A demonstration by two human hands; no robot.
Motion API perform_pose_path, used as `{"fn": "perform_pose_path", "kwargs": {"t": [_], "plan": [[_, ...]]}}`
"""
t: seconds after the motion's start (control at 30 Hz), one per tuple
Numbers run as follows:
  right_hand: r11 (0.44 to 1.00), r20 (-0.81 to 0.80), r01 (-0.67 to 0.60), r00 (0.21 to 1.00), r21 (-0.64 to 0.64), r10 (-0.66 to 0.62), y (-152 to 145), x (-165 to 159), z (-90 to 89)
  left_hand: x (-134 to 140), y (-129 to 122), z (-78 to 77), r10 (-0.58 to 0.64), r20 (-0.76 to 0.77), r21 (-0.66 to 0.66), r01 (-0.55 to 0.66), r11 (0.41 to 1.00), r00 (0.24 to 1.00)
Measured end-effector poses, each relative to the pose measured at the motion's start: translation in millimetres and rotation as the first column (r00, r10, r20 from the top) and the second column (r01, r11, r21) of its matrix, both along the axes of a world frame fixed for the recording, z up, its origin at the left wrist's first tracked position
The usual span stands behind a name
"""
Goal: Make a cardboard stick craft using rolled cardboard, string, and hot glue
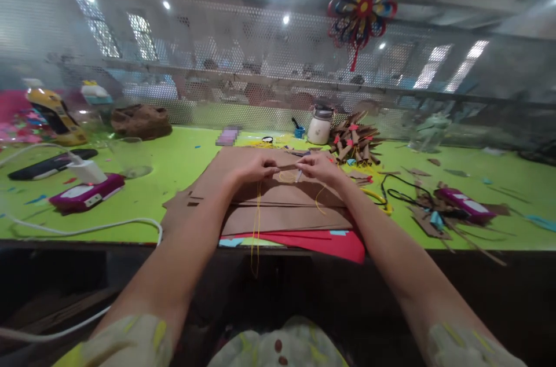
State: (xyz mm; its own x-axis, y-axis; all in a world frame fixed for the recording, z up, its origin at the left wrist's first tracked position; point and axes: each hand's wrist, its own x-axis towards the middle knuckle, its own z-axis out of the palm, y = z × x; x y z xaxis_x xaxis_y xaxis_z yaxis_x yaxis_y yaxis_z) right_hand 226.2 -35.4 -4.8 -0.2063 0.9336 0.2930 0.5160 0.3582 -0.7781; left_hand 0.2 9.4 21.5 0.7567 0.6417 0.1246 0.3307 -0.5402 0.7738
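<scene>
My left hand [260, 170] is closed in a pinch at one end of a narrow brown paper strip [287, 168]. The other end is pinched by my right hand [319, 168], and a small whitish stick-like piece [299, 176] shows under its fingertips. Yellow thread [258, 216] hangs in a long loop below my left hand, past the table's front edge. More thread [319, 205] curls below my right hand. Beneath both hands lie stacked brown cardboard sheets [286, 219], with red paper [321, 244] sticking out under them at the front.
On the green table [182, 153], a heap of rolled brown pieces [356, 141] stands by a white jar [320, 125]. Purple power strips lie left [87, 192] and right [467, 205], with cables. A clear cup [130, 158], a yellow bottle [56, 112] and a brown bag [141, 121] are left.
</scene>
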Motion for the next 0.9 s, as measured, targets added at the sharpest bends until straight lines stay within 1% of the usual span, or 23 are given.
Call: {"fn": "perform_pose_path", "kwargs": {"t": [0.1, 0.17, 0.3, 0.37, 0.43, 0.5, 0.57, 0.63, 0.7, 0.8, 0.9], "plan": [[0.998, 0.036, -0.059, 0.998, -0.027, 0.060, -4, 1, 5.9, -1, 2, 1.3, -0.023, -0.069, 0.108, 0.030, 0.994, 0.997], [0.997, 0.082, -0.069, 0.994, -0.025, 0.071, -4, 2, 7.8, -1, 4, -0.1, -0.031, -0.070, 0.123, 0.040, 0.992, 0.997], [0.999, 0.164, -0.032, 0.986, 0.043, 0.024, -4, 5, 9.6, -1, 5, -2.6, -0.029, -0.060, 0.081, 0.033, 0.996, 0.998], [0.996, 0.198, -0.015, 0.980, 0.089, -0.003, -5, 3, 11.5, -2, 5, -1.5, -0.033, -0.071, 0.039, 0.035, 0.999, 0.997], [0.994, 0.218, -0.004, 0.976, 0.111, -0.021, -8, -1, 13.4, -2, 4, 1.3, -0.036, -0.097, 0.035, 0.040, 0.999, 0.995], [0.993, 0.211, 0.004, 0.977, 0.118, -0.029, -10, -9, 13.8, 1, 3, 5.2, -0.010, -0.103, 0.102, 0.020, 0.995, 0.995], [0.991, 0.189, 0.005, 0.982, 0.135, -0.030, -11, -17, 12.4, 6, 1, 8.7, -0.006, -0.091, 0.225, 0.027, 0.974, 0.996], [0.985, 0.166, -0.010, 0.986, 0.172, -0.019, -12, -25, 11.1, 12, -1, 11.4, -0.049, -0.103, 0.341, 0.081, 0.937, 0.993], [0.979, 0.143, -0.031, 0.990, 0.201, 0.002, -12, -29, 12.0, 16, -4, 13.5, -0.082, -0.152, 0.385, 0.136, 0.913, 0.985], [0.979, 0.136, -0.061, 0.990, 0.193, 0.034, -15, -26, 19.0, 11, -6, 18.5, -0.082, -0.172, 0.317, 0.134, 0.939, 0.982], [0.990, 0.177, -0.081, 0.982, 0.116, 0.059, -16, -12, 26.8, -2, -8, 26.1, -0.056, -0.136, 0.231, 0.086, 0.969, 0.989]]}}
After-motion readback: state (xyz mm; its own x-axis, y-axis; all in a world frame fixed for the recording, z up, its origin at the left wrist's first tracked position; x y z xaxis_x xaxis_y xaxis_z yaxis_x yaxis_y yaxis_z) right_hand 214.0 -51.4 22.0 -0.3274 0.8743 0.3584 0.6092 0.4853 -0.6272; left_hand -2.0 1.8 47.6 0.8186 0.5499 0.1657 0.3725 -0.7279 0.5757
